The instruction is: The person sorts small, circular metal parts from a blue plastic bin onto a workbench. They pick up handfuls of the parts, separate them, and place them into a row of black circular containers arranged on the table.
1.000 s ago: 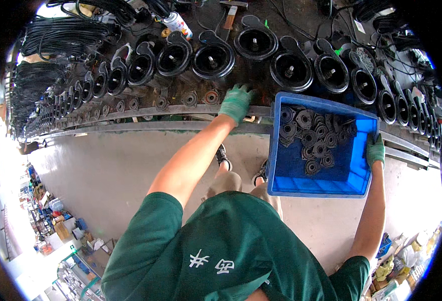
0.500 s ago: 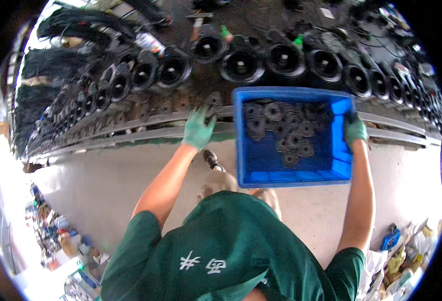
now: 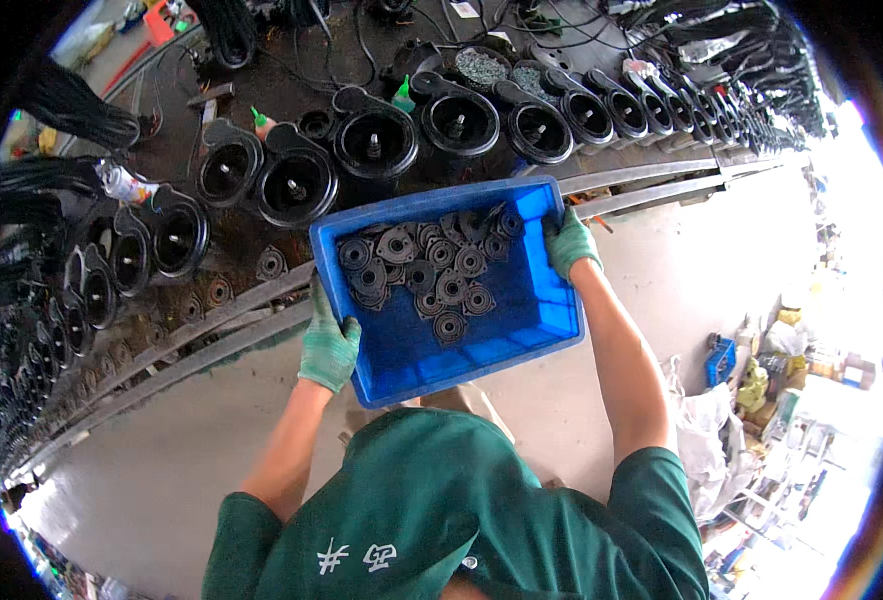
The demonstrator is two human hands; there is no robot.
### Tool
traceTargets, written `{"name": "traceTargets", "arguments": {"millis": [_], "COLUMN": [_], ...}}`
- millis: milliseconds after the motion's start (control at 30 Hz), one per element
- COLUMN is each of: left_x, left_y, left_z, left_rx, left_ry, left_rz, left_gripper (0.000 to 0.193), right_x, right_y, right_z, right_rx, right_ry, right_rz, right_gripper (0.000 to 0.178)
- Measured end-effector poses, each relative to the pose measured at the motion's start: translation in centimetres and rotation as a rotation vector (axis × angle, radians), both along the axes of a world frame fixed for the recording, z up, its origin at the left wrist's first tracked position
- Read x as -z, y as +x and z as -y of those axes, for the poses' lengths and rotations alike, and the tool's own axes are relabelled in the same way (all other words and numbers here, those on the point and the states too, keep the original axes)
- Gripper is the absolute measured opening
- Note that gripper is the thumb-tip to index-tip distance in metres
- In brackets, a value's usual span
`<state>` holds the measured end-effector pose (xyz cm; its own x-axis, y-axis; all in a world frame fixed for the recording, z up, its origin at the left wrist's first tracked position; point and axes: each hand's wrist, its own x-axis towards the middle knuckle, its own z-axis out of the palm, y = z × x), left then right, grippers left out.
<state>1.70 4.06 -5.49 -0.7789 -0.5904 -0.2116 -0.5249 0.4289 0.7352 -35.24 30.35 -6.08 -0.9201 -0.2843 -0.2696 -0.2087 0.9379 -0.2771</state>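
Holding a blue bin [image 3: 441, 202] between both gloved hands, the person stands at a long workbench [image 3: 291, 50]. Bin sits in front of the bench edge, above the floor [image 3: 181, 480], overlapping the metal rail [image 3: 641, 174]; dark round parts [image 3: 451, 288] lie loosely piled inside, mostly toward the far side, near floor of bin bare.

Main change: left hand [image 3: 329, 350] is off the bench edge, where it has spread fingers half a second ago, and now is on the bin's left wall, fingers partly bent along the outside, thumb apart by the rim; fingertips partly hidden. Right hand [image 3: 572, 243] keeps the bin's right side, fingers curled closed over the rim; exact thumb position can't tell.

Bin is farther left in view and tilted, right end higher; the bench line slants now too. Row of black cups [image 3: 374, 143] stands behind the bin, same kind as before. Green bottle [image 3: 403, 98] and screw pile [image 3: 481, 68] show clearer among them.
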Motion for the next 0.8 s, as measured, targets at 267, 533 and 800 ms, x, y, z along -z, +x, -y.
{"name": "traceTargets", "arguments": {"millis": [267, 533, 800], "left_x": [0.1, -1.3, -5.6], "left_y": [-8.7, -19.2, -24.9], "left_z": [-6.1, -13.3, -18.6], "left_rx": [0.036, 0.012, 0.188], "left_ry": [-0.008, 0.063, -0.724], "left_rz": [-0.01, 0.083, 0.081], "left_gripper": [0.09, 0.092, 0.081], "right_x": [0.6, -1.9, -1.6], "right_y": [-9.2, -18.4, -22.3], "right_z": [-7.3, -13.0, -15.3], "right_rx": [-0.17, -0.09, -0.097], "right_ry": [-0.03, 0.052, 0.031], "right_rz": [-0.189, -0.065, 0.05], "right_gripper": [0.058, 0.07, 0.065]}}
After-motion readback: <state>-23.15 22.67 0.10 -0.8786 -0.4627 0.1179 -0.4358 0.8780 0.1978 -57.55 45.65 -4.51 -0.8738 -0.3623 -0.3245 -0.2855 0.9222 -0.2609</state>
